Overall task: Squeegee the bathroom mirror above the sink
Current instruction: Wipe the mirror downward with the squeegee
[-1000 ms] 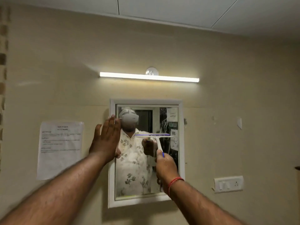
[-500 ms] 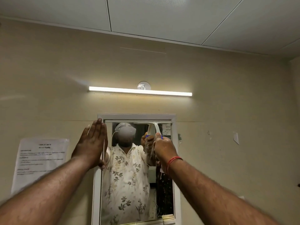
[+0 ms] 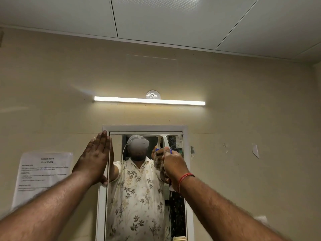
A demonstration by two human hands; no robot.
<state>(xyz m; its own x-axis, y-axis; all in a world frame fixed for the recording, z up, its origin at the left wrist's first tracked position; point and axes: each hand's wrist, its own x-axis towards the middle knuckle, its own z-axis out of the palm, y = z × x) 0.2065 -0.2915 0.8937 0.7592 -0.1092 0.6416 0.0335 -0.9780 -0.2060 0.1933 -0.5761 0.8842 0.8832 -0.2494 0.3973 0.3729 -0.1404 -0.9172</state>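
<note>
**Start the pull from the very top edge**

The right hand point(image 3: 173, 164) is wrapped around the handle of the squeegee point(image 3: 165, 142), fingers closed on it just below where the white neck rises. Above the grip, the neck runs up to the blade, which lies across the top of the mirror point(image 3: 139, 197), right beneath the upper frame point(image 3: 145, 128). The blade looks level and appears to touch the glass, though contact along its whole width cannot be confirmed from this angle. The left hand point(image 3: 97, 160) holds nothing: it is flat and open, palm pressed against the mirror's left frame, well to the left of the grip, steadying the cabinet.

Judging by the blade's place at the upper limit of the glass, the step in hand is the start of a downward stroke on the right portion of the mirror. To do it well, the blade should stay level and the pressure even from end to end, so no streak is left at either tip. The handle should tilt slightly away from the glass, with the wrist leading the pull straight down below the grip. The open hand should keep bracing the frame so it does not swing. A likely fault is lifting off early, which leaves a wet band near the bottom.
</note>
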